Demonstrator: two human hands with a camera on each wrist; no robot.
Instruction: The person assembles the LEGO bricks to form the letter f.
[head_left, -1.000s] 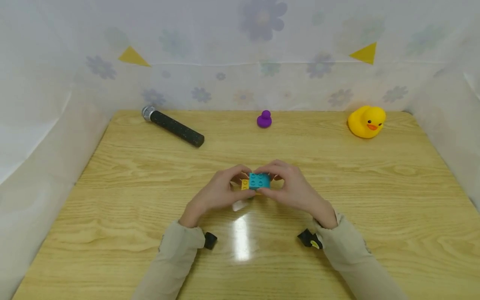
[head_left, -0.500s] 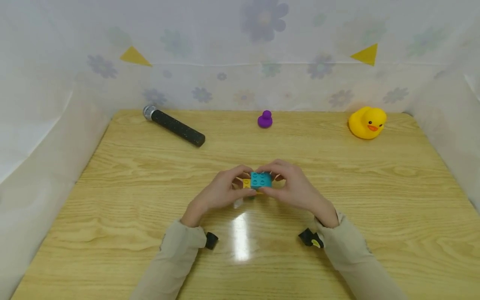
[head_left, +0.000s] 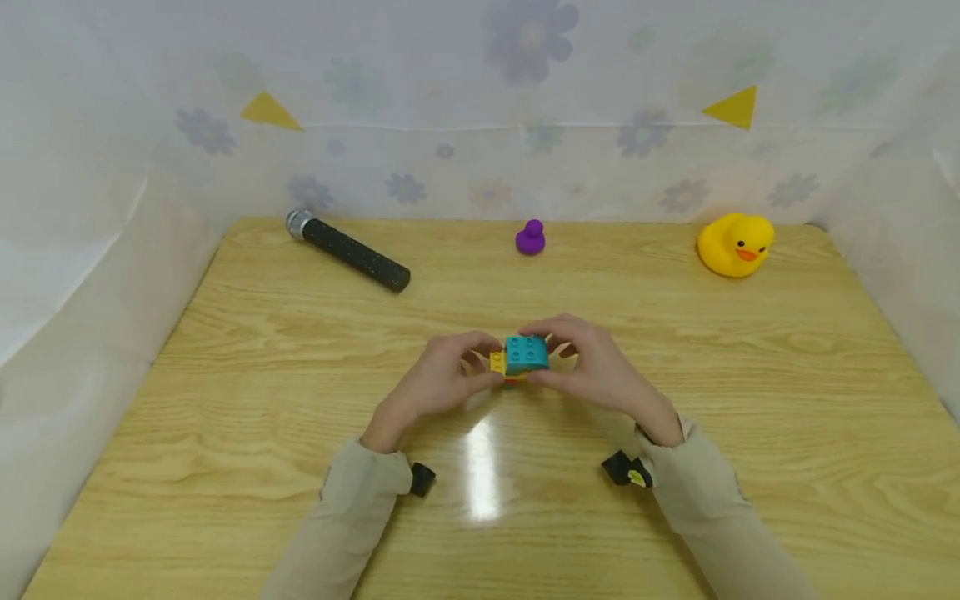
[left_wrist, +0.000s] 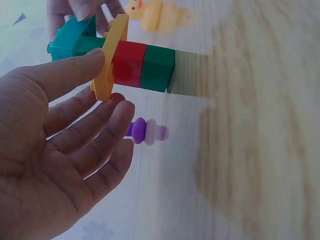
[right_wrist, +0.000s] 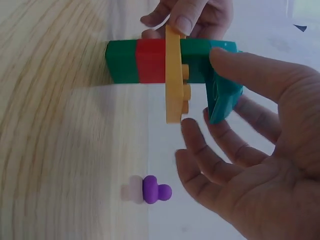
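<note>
A stack of toy building bricks stands upright on the wooden table. From the bottom it has a green brick, a red brick, a wider yellow plate, another green brick, and a teal brick with a curved overhang on top. My left hand pinches one end of the yellow plate between thumb and fingers. On the opposite side, my right hand grips the teal brick, its thumb on the near side. In the right wrist view, the right hand's lower fingers hang free of the stack.
A black microphone lies at the back left of the table. A small purple duck sits at the back middle, and a large yellow duck at the back right. White flowered cloth encloses the back and sides.
The teal brick has shifted slightly right and away from me, with my right hand following it. The hands' thumbs have spread apart, and more of the stack's lower bricks shows between them.
</note>
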